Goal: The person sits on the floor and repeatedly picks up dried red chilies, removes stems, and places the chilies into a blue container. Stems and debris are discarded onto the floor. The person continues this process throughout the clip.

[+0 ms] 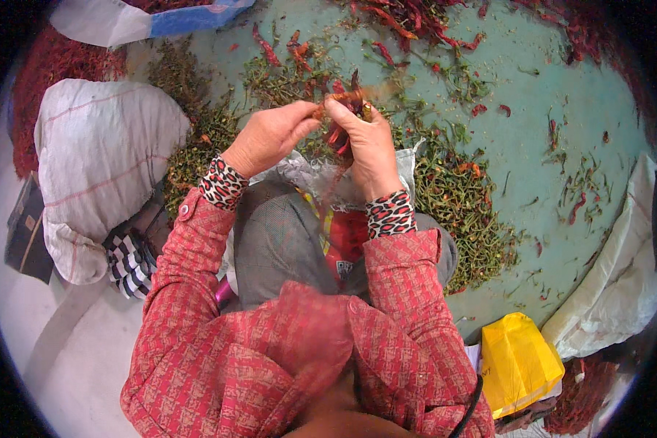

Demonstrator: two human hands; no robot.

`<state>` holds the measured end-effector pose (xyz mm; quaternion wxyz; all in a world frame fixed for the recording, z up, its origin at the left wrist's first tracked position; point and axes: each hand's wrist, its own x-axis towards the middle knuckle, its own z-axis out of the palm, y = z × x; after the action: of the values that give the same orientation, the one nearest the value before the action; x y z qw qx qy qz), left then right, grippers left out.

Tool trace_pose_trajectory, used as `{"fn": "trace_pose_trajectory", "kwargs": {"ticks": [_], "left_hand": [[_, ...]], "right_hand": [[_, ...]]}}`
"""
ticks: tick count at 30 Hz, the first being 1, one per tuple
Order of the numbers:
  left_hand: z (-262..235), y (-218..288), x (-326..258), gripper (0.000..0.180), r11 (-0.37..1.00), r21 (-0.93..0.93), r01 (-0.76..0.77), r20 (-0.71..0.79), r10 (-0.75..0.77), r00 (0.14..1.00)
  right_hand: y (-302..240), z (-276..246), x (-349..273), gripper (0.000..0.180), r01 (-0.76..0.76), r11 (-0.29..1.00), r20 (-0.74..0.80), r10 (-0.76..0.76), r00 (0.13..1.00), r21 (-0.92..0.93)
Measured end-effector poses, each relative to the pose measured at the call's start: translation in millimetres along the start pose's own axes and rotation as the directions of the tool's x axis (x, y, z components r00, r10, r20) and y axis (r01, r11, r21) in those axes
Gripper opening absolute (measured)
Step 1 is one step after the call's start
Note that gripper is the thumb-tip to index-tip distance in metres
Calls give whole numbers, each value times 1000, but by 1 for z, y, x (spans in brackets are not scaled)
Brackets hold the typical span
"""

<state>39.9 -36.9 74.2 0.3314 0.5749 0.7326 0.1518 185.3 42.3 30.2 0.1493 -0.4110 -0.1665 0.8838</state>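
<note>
My right hand (372, 150) is closed around a small bunch of dried red chillies (337, 137), with its thumb pressed on top. Some of the chillies are dark, and their tips stick out above and below the grip. My left hand (276, 135) meets it from the left, thumb and forefinger pinched together at the end of an orange-red chilli (349, 96). What exactly lies between those fingertips is too small and blurred to make out. Under both hands, a clear and red plastic bag (347, 233) lies across my lap.
Green chilli stems (463, 212) are heaped right of my knees, with another stem pile (197, 164) to the left. Red chillies (416, 18) lie at the far side. A stuffed white sack (102, 139) stands left; a yellow bag (518, 365) and white sheeting (609, 285) are right.
</note>
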Motion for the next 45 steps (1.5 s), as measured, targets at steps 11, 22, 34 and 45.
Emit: {"fn": "trace_pose_trajectory", "kwargs": {"ticks": [11,22,34,45], "left_hand": [[12,4,-6,26,874,-368,317,41,-325,945],[3,-4,-1,20,685,-419,595,245,-546,801],[15,-105,65,43,656,249,712,-429,-585,689],[-10,-51,-10,26,851,-387,355,-253,-469,846]], "right_hand": [[15,6,4,21,255,967,46,-253,966,-30],[-12,8,-7,20,248,964,-137,-234,963,93],[6,1,8,13,201,969,-146,-181,973,140],[13,4,7,24,179,983,-90,-183,979,-52]]}}
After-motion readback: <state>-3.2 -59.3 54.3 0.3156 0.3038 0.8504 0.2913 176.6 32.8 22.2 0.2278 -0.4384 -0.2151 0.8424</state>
